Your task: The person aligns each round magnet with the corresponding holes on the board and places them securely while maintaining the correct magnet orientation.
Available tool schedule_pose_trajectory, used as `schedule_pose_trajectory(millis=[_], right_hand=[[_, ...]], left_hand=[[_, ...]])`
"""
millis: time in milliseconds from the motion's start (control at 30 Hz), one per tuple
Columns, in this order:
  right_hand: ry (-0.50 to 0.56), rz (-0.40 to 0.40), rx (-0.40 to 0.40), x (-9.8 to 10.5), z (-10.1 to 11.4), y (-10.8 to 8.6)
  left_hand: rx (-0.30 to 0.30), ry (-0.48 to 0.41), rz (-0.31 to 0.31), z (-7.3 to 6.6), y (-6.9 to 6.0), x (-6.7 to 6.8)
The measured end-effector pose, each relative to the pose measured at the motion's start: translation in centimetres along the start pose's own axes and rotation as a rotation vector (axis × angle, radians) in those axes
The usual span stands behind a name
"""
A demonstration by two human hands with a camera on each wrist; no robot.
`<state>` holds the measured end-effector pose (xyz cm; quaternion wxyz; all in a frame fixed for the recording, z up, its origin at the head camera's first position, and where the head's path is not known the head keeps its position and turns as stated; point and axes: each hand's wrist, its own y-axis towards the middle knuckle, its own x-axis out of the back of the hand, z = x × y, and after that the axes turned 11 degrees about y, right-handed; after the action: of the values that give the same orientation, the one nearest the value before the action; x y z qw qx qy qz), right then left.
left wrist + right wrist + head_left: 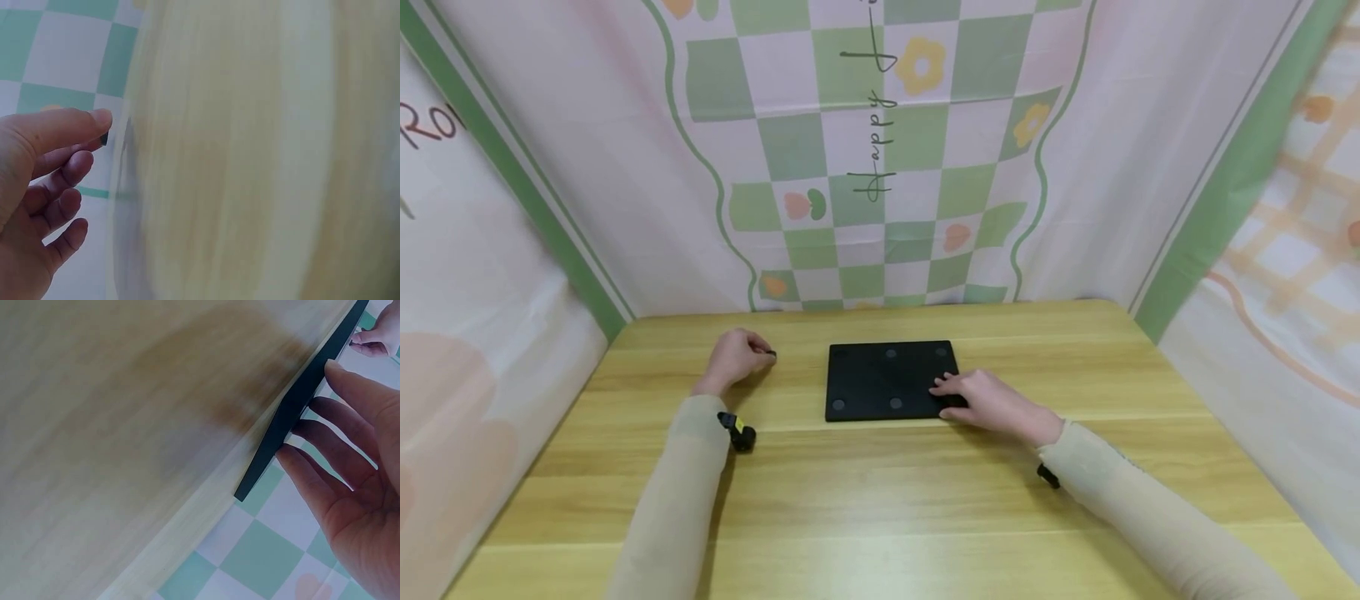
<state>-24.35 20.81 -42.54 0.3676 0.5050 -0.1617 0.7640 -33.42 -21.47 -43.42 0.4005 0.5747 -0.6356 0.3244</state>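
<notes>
A flat black rectangular board (868,379) lies on the wooden table, with several round grey spots near its long edges. My right hand (988,404) rests at the board's right end, fingertips on its surface and thumb by the near corner. From the right wrist view, those fingers (331,431) touch the dark board (287,412) without wrapping round it. To the left, apart from the board, my left hand (737,358) pinches a small black piece (771,354) between thumb and index finger. Only a sliver of that piece (104,139) shows in the left wrist view, so its kind is unclear.
The wooden table (880,500) has a light grain. Behind it hangs a curtain (850,150) with green checks and flowers, and further cloth panels stand at both sides. A small black wrist camera (741,435) sits on the left sleeve.
</notes>
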Motion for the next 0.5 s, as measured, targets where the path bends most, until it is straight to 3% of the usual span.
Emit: schedule_pose_trajectory(millis=[500], right_hand=[[0.002, -0.005, -0.011, -0.1, -0.2, 0.0]], left_hand=[[-0.034, -0.040, -0.029, -2.0, 0.2, -0.8]])
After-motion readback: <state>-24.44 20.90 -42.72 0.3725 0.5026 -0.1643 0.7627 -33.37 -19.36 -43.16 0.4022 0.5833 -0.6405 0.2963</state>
